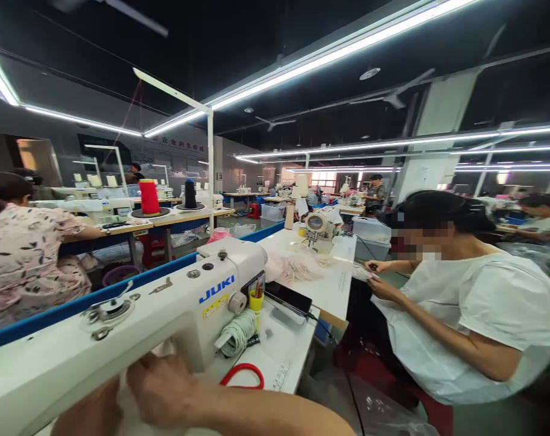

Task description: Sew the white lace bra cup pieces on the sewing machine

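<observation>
A white JUKI sewing machine [166, 321] spans the lower left of the head view. Below its arm, my right hand [161, 387] is closed, its curled fingers against a pale white fabric [128, 409]. My left hand [93, 409] is on the other side of that fabric, smeared and partly covered by the machine, so its fingers do not show. Scissors with red handles [245, 368] lie to the right of my right forearm. Near the machine's end are a coil of pale cord [237, 334] and a yellow cup [255, 301] with slim tools in it.
A dark phone [288, 298] lies on the white table [279, 351]. Beyond it, pale lacy material [297, 263] is heaped by a second machine [319, 227]. A co-worker in white [466, 303] sits at right, handling something small. Red [149, 197] and black thread cones [190, 195] stand behind.
</observation>
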Demonstrator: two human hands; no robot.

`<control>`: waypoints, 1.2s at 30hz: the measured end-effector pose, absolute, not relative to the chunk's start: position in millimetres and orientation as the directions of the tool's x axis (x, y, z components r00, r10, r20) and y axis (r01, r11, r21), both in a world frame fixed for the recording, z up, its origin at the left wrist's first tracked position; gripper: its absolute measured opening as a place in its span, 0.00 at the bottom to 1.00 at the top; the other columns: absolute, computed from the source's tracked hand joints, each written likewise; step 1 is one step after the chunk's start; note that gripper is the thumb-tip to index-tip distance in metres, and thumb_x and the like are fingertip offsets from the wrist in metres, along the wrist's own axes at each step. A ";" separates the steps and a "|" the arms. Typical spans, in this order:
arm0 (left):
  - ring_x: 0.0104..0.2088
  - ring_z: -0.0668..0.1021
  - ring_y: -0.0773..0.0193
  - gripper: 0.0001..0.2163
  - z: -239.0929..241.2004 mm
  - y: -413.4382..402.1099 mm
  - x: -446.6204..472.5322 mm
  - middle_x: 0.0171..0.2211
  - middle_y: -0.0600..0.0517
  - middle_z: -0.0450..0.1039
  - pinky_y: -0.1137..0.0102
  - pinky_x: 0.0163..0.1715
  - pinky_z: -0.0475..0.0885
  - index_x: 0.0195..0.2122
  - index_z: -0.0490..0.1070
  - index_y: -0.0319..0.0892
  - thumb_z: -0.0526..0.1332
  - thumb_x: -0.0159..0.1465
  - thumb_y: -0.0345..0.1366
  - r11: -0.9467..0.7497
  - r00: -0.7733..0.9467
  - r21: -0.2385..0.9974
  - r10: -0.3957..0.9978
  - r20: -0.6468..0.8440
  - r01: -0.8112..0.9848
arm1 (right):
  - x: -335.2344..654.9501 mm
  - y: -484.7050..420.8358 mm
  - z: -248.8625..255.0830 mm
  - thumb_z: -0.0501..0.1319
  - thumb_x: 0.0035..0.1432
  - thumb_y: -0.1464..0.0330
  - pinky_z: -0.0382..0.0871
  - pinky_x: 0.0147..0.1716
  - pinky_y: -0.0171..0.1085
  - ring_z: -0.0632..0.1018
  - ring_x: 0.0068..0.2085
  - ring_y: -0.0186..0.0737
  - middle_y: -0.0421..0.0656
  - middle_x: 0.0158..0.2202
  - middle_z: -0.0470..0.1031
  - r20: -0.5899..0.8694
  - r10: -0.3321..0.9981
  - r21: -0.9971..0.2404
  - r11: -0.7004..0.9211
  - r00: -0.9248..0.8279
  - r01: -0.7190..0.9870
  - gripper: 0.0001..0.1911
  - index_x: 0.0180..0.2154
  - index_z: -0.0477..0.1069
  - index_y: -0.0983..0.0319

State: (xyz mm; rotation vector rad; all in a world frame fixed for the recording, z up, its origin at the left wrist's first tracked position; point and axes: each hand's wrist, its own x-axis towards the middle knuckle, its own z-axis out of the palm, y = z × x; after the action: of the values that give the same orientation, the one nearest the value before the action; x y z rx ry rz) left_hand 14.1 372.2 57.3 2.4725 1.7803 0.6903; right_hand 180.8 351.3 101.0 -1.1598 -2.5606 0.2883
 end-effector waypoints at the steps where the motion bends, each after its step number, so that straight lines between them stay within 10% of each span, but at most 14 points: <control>1: 0.47 0.75 0.53 0.16 54.4 371.0 15.2 0.35 0.54 0.78 0.59 0.50 0.65 0.31 0.72 0.46 0.46 0.58 0.24 -0.314 0.238 0.257 0.928 0.285 0.914 | 189.3 339.8 103.4 0.51 0.52 0.65 0.70 0.28 0.47 0.75 0.37 0.53 0.52 0.47 0.72 0.240 0.748 -0.324 0.662 -0.618 0.676 0.18 0.46 0.62 0.59; 10: 0.56 0.66 0.49 0.13 66.7 356.1 21.2 0.51 0.45 0.70 0.50 0.56 0.55 0.48 0.69 0.40 0.58 0.62 0.29 -0.125 0.082 0.386 0.989 0.126 0.914 | 277.5 282.7 162.6 0.41 0.66 0.60 0.62 0.22 0.31 0.64 0.23 0.32 0.38 0.24 0.60 0.455 0.810 -0.710 0.581 -0.370 0.398 0.16 0.30 0.55 0.60; 14: 0.62 0.59 0.53 0.18 89.6 322.3 44.9 0.59 0.47 0.63 0.59 0.60 0.50 0.55 0.64 0.44 0.50 0.63 0.30 -0.239 0.151 0.529 0.967 0.205 0.814 | 290.5 263.5 173.5 0.55 0.60 0.52 0.54 0.14 0.27 0.60 0.17 0.26 0.35 0.23 0.61 0.253 0.897 -0.965 0.207 -0.362 -0.160 0.18 0.32 0.58 0.61; 16: 0.56 0.69 0.60 0.20 102.8 298.8 63.3 0.56 0.47 0.67 0.68 0.54 0.62 0.56 0.61 0.43 0.42 0.68 0.41 -0.275 0.213 0.685 0.961 0.175 0.675 | 290.2 254.6 174.3 0.62 0.54 0.54 0.57 0.16 0.26 0.63 0.18 0.25 0.36 0.25 0.64 0.240 0.902 -0.924 0.098 -0.360 -0.369 0.19 0.31 0.61 0.62; 18: 0.48 0.75 0.57 0.28 116.3 272.6 82.9 0.50 0.43 0.72 0.66 0.46 0.68 0.56 0.61 0.40 0.43 0.65 0.56 0.001 0.248 0.992 0.968 -0.033 0.130 | 288.4 244.3 172.9 0.65 0.51 0.56 0.60 0.18 0.27 0.67 0.19 0.27 0.37 0.25 0.67 0.259 0.900 -0.881 0.071 -0.351 -0.468 0.18 0.32 0.64 0.62; 22: 0.32 0.76 0.64 0.31 135.2 223.9 107.5 0.32 0.50 0.76 0.75 0.32 0.66 0.40 0.71 0.40 0.67 0.44 0.61 0.375 0.428 0.888 0.872 -0.240 -0.267 | 290.3 218.0 158.3 0.67 0.50 0.58 0.63 0.20 0.28 0.70 0.22 0.30 0.39 0.27 0.70 0.261 0.902 -0.844 0.041 -0.344 -0.535 0.17 0.36 0.69 0.62; 30: 0.23 0.71 0.65 0.14 146.3 150.0 84.0 0.20 0.55 0.68 0.73 0.27 0.63 0.28 0.68 0.39 0.63 0.55 0.46 -0.120 0.408 0.981 0.912 0.048 0.151 | 284.7 166.9 111.6 0.50 0.51 0.38 0.66 0.23 0.33 0.76 0.25 0.38 0.48 0.30 0.74 0.053 0.784 -0.908 -0.220 -0.618 -0.357 0.35 0.35 0.66 0.65; 36: 0.15 0.63 0.70 0.15 145.9 108.5 68.8 0.18 0.58 0.63 0.76 0.15 0.56 0.27 0.68 0.41 0.52 0.63 0.45 -0.148 0.319 0.896 0.948 0.008 0.418 | 236.9 140.3 135.7 0.67 0.47 0.55 0.60 0.20 0.27 0.68 0.19 0.27 0.37 0.20 0.70 0.013 0.788 -1.000 0.022 -0.615 0.008 0.21 0.33 0.68 0.66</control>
State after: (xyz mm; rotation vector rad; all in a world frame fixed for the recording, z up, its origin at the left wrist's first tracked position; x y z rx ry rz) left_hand 68.8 108.5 145.9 1.7273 1.2339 0.7762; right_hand 236.9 140.3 135.7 -0.8161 -1.6991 1.6555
